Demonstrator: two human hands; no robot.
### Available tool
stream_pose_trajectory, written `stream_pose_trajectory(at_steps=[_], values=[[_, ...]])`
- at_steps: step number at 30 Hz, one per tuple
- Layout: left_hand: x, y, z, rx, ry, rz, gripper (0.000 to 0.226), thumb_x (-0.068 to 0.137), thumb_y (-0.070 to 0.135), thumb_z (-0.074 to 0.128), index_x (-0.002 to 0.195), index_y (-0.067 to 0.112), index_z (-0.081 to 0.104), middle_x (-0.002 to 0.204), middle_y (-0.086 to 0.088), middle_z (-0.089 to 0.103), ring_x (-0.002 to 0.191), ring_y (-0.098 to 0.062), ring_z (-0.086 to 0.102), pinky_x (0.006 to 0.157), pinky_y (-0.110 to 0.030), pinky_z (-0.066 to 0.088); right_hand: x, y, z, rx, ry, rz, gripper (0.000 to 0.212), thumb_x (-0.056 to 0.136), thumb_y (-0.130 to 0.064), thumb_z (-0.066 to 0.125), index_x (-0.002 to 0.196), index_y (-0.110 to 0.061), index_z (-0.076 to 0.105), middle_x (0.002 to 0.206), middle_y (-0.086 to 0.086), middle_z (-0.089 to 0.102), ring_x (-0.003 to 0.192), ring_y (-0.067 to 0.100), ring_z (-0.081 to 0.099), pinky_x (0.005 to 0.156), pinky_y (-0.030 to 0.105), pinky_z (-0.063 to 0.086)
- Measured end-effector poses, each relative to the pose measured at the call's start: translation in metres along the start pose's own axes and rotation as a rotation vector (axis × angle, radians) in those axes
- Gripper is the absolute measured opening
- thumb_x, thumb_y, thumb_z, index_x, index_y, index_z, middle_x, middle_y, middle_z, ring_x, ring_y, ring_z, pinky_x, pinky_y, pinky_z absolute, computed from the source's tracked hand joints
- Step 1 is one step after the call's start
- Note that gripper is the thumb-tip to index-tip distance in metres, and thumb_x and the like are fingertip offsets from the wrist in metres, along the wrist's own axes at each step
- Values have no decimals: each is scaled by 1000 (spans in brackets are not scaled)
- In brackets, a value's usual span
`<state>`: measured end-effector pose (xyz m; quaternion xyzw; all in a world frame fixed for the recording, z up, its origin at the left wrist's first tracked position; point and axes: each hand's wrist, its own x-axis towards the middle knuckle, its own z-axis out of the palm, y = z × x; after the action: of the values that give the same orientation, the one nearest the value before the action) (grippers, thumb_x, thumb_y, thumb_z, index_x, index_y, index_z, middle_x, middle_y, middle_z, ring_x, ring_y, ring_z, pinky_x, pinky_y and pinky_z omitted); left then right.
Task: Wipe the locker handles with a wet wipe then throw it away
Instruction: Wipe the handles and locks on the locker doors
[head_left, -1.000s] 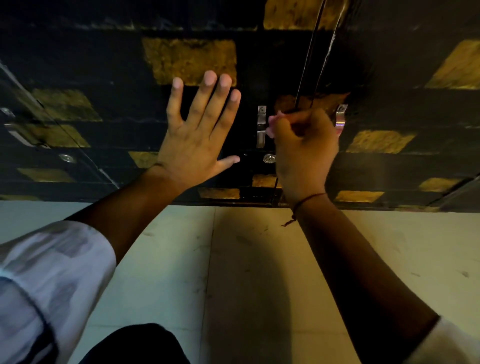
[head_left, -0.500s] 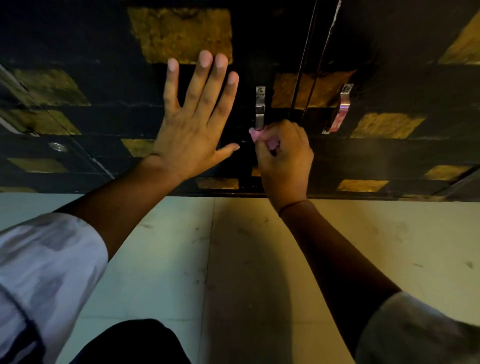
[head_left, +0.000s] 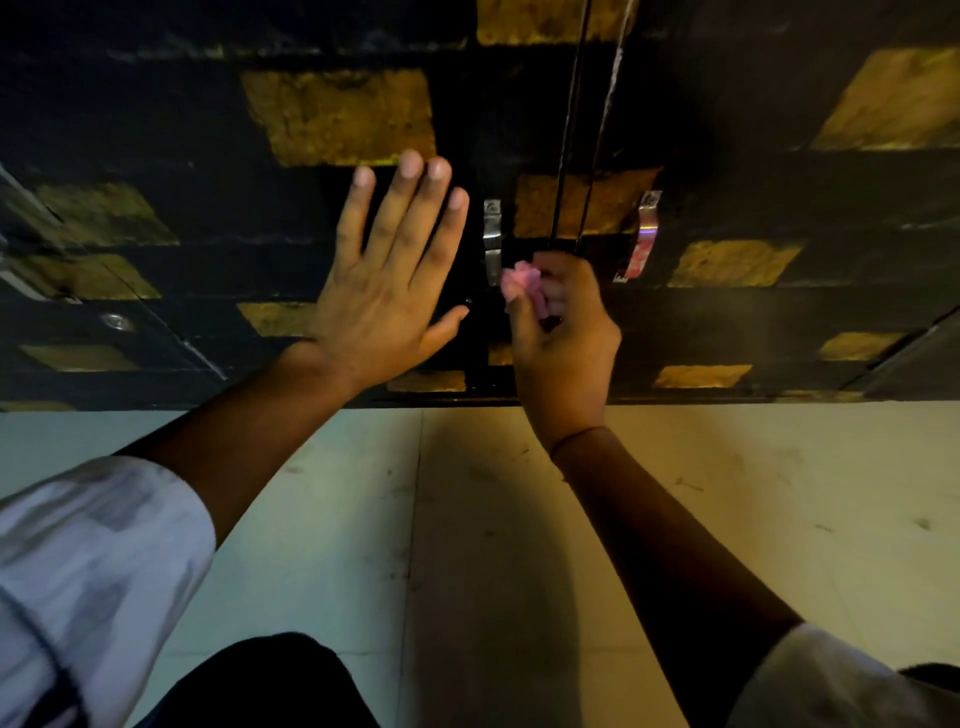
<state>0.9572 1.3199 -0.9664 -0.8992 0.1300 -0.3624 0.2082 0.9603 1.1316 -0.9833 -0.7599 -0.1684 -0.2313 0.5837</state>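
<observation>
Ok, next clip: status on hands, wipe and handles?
Left hand flat on dark locker door, fingers straight. Right hand pinching crumpled pink wet wipe at the left silver metal handle. Right silver handle clear. Nothing blocking.

Left hand (head_left: 387, 291) spread flat, fingers straight and pointing up, arm stretched forward; right hand (head_left: 563, 332) curled tight, fingers pinching, wrist bent, arm reaching alongside.
</observation>
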Motion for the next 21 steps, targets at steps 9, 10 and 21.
stream_pose_trajectory(at_steps=[9, 10, 21], values=[[63, 41, -33, -84, 136, 159, 76, 98, 44, 56, 158, 5, 30, 163, -19, 19, 152, -37, 19, 122, -62, 13, 27, -16, -72, -57, 298, -7, 10, 100, -16, 59, 100, -6, 63, 99, -3, 66, 93, 14, 63, 79, 31, 54], [70, 43, -35, -87, 137, 157, 77, 98, 44, 56, 158, 5, 29, 163, -19, 17, 152, -37, 17, 122, -62, 12, 33, -11, -78, -108, 332, -10, 12, 99, -20, 60, 99, -9, 64, 97, -4, 62, 91, 16, 60, 76, 35, 52], [82, 59, -19, 85, -20, 94, 116, 90, 77, 47, 162, 2, -5, 165, -20, -7, 153, -37, -3, 118, -61, 0, 73, -12, -83, 168, 37, 293, 10, 85, -22, 78, 84, -18, 69, 80, -2, 73, 78, 6, 71, 72, 20, 57]])
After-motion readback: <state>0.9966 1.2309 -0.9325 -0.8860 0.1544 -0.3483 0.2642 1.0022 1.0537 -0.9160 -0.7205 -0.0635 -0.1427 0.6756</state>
